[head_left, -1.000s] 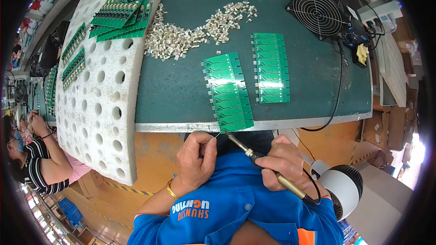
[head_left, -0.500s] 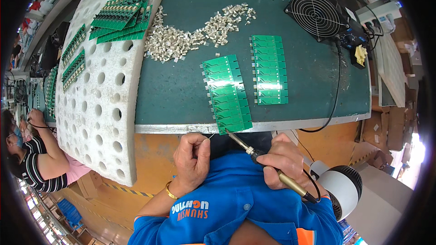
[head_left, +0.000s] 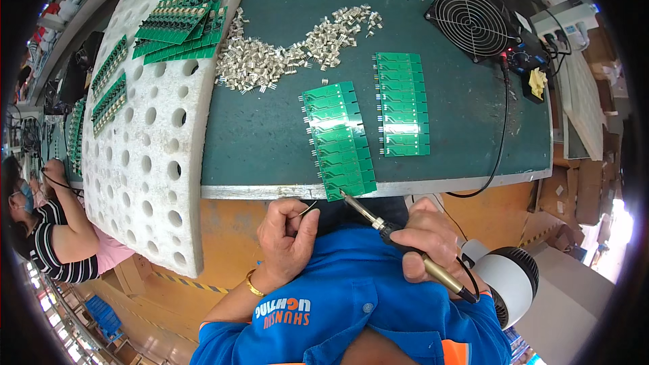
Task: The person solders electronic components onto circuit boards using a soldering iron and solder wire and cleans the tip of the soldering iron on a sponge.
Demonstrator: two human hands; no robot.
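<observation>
A green circuit board panel (head_left: 336, 136) lies at the table's front edge, its near end jutting slightly over the metal trim. My right hand (head_left: 427, 238) grips a soldering iron (head_left: 433, 267) with a gold-coloured handle, its tip at the near end of that panel. Between the thumb and fingertips of my left hand (head_left: 287, 233) is a thin solder wire (head_left: 309, 207), its end short of the panel. A second green circuit board panel (head_left: 403, 105) lies flat to the right. Small white connectors (head_left: 260, 64) with metal pins are heaped beyond the panels.
A white foam board (head_left: 149, 135) full of round holes stands at the left, carrying stacked populated circuit boards (head_left: 182, 23). At the back right sit a black fan (head_left: 471, 20) and a yellow sponge (head_left: 537, 82). The iron's black cable hangs at right. Another person (head_left: 64, 236) works at far left.
My left hand has drawn the solder wire back from the panel. The iron's tip has shifted slightly right along the panel's near end. A red light now shows near the fan.
</observation>
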